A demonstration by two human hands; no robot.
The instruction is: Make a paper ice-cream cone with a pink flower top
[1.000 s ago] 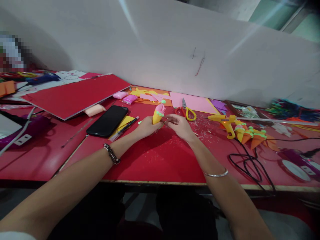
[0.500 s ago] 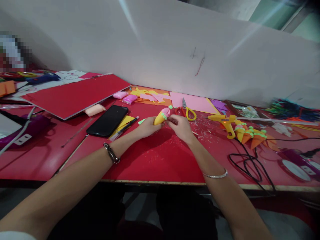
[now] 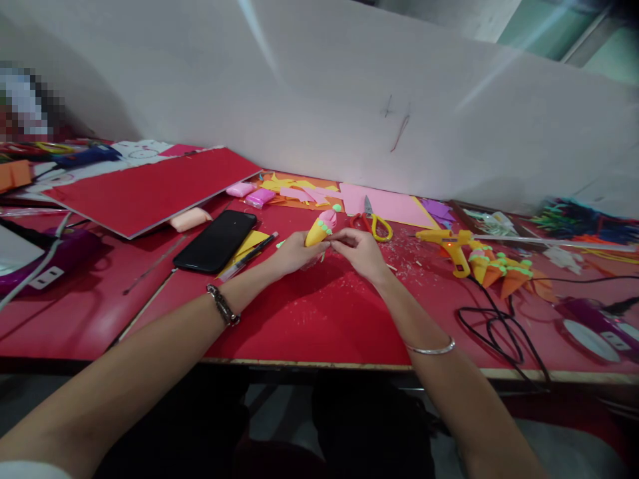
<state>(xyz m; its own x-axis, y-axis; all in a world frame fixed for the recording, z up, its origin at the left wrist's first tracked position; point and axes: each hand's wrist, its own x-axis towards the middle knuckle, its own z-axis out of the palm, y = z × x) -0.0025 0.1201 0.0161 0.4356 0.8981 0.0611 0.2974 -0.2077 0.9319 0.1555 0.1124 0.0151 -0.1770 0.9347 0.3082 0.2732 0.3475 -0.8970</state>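
Note:
In my left hand [image 3: 299,253] is a small craft ice cream cone [image 3: 318,231], with a yellow cone body, a light-green beaded rim, a pink top and a green ball at its tip. It is tilted, tip up and to the right. My right hand [image 3: 358,249] is close beside the cone's right side with thumb and fingertips pinched together. Whatever sits between those fingertips is too small to make out. Just beyond my right hand lie scissors [image 3: 380,229] with red and yellow handles.
A black phone [image 3: 217,241] and a pen [image 3: 249,254] lie to the left, under a red board [image 3: 154,186]. On the right are a yellow glue gun [image 3: 452,247], several finished cones [image 3: 516,269] and a looped black cable [image 3: 492,326]. Pink paper [image 3: 382,203] lies by the wall.
The cone has turned more upright and shifted slightly left. My right hand's fingertips have moved a little left, staying by the cone's side.

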